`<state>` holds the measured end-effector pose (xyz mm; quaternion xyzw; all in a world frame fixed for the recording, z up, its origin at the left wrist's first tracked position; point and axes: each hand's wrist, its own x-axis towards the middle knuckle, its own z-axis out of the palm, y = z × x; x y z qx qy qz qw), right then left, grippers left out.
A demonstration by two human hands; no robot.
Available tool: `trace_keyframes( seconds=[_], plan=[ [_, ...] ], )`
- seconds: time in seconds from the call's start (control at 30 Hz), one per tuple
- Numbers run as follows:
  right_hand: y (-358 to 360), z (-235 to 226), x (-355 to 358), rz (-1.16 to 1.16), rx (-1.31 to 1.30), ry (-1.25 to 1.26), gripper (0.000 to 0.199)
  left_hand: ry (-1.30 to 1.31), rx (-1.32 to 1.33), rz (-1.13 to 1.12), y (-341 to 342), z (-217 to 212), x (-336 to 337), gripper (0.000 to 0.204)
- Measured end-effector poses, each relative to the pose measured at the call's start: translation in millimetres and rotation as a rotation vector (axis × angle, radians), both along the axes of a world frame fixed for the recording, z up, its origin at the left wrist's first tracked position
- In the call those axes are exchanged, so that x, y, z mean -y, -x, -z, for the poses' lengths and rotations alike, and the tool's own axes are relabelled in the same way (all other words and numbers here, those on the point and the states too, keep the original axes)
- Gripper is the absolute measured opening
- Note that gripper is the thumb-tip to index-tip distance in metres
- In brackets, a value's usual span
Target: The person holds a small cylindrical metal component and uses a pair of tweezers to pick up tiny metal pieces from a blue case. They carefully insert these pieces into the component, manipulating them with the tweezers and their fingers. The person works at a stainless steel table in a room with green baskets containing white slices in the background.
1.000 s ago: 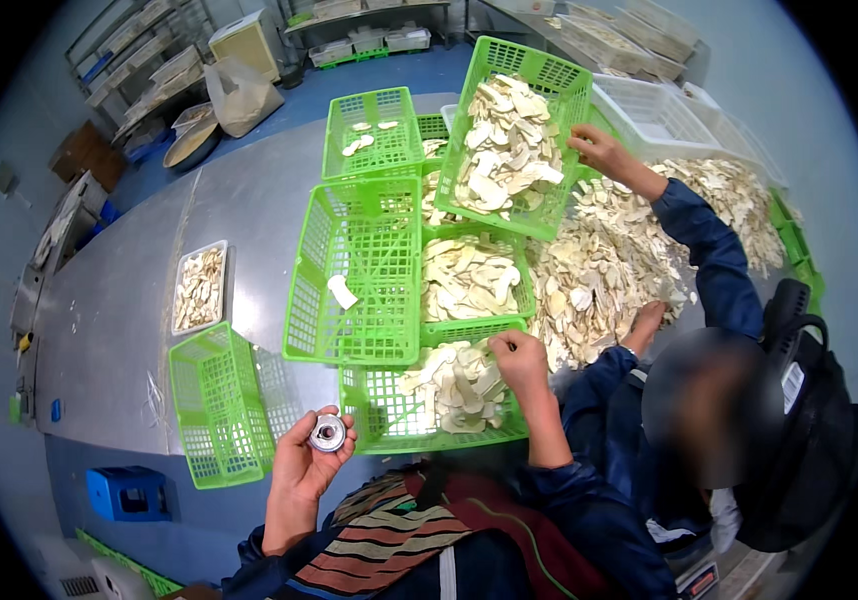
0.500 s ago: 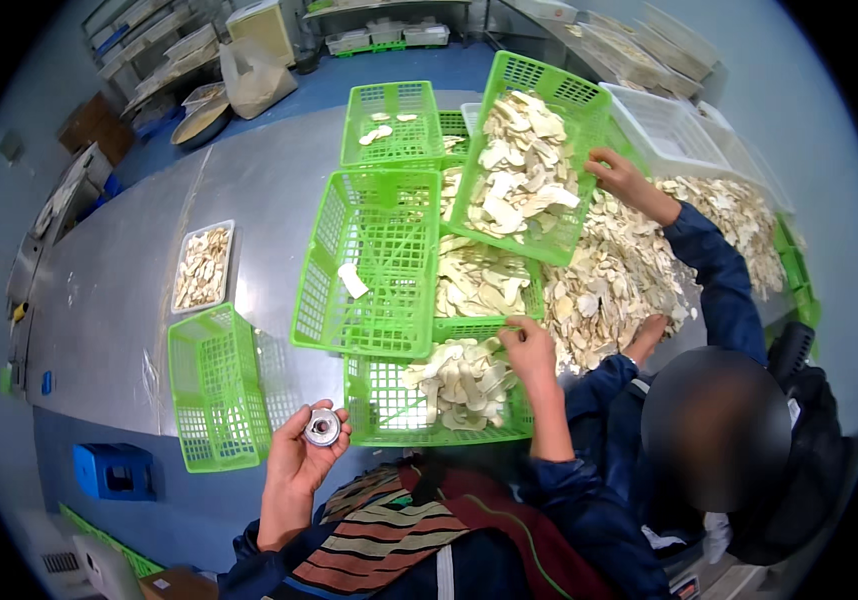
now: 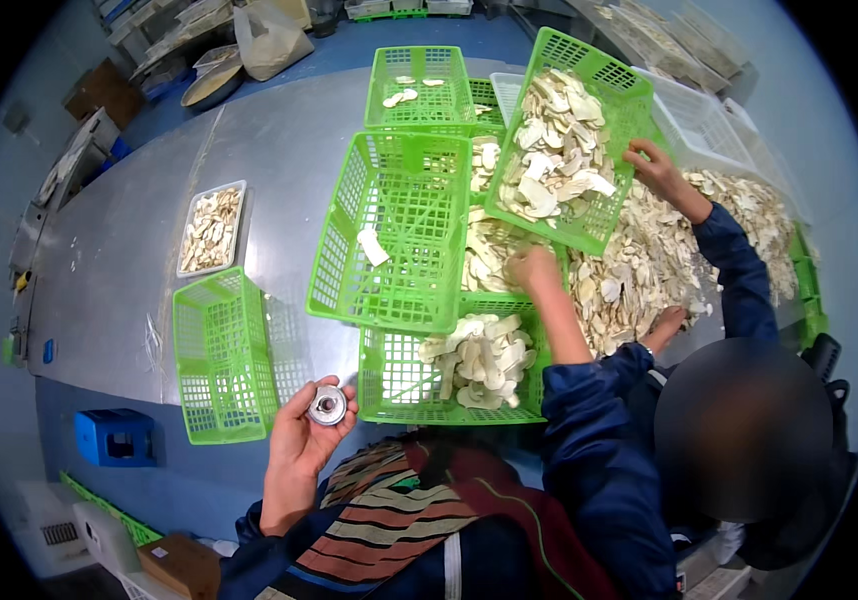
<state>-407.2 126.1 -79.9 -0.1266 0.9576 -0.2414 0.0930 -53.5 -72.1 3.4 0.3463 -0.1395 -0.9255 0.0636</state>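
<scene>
My left hand (image 3: 311, 436) is closed round a small round silvery metal piece (image 3: 328, 405) with a hole in its middle, held up near the table's front edge. My right hand (image 3: 537, 272) reaches over the middle green basket, its fingers curled down at the pale mushroom slices (image 3: 489, 262); whatever they pinch is hidden. Nearer to me, another green basket (image 3: 399, 405) holds a heap of slices at its right side. Left of my right hand stands a large green basket (image 3: 389, 300) with one white slice (image 3: 372, 246) in it.
On the right, a co-worker's hand (image 3: 665, 178) touches a tilted green basket (image 3: 597, 232) of slices, beside a big loose heap (image 3: 639, 270). A white tray (image 3: 185, 250) of slices and a green basket (image 3: 224, 370) stand left on the metal table (image 3: 109, 250). A blue stool (image 3: 114, 438) is below.
My right hand has moved away from me, from the near basket's far edge to the slices in the middle basket. My left hand still holds the metal piece. The whole view has shifted slightly.
</scene>
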Motion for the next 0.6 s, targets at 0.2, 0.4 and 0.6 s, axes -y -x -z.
trace_keyframes(
  seconds=[0.2,0.4,0.6],
  plan=[
    [2.6,13.0,32.7,-0.086,0.066,-0.192,0.026,0.008,0.009,0.002,0.8,4.5,11.3,0.031],
    [3.0,13.9,37.1,0.026,0.165,-0.153,0.024,-0.025,0.013,-0.009,0.2,10.4,20.0,0.031],
    [-42.1,-43.7,-32.0,0.032,0.237,0.168,0.025,-0.039,0.010,-0.007,4.0,13.3,21.8,0.030]
  ],
)
